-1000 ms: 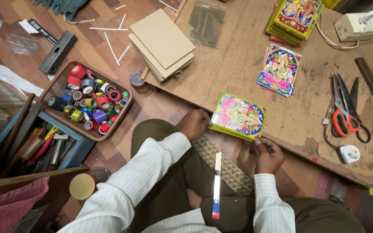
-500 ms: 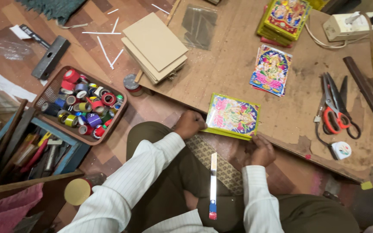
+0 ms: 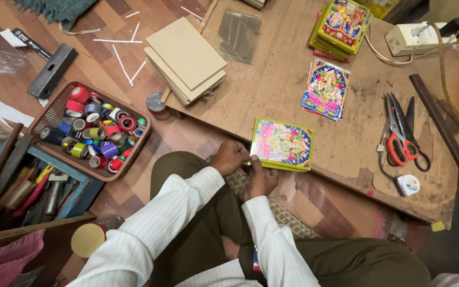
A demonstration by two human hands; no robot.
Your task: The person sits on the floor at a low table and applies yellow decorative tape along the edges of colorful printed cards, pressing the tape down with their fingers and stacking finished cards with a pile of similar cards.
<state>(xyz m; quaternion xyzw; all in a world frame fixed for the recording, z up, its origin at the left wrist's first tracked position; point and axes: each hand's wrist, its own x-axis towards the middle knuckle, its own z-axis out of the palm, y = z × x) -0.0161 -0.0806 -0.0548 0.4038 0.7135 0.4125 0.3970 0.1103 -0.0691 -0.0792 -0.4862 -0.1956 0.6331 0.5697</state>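
Colourful picture (image 3: 282, 144) unmoved; right hand (image 3: 262, 180) shifted leftward.

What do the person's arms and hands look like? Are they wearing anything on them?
Both arms wear long white sleeves with thin dark stripes, buttoned-shirt style, reaching to the wrists. The left sleeve and right sleeve look alike. The left hand and right hand are bare: no gloves, and no rings or watch that I can make out.

Right hand (image 3: 261, 180) fingertips hidden under colourful picture card (image 3: 282, 144); grip unclear.
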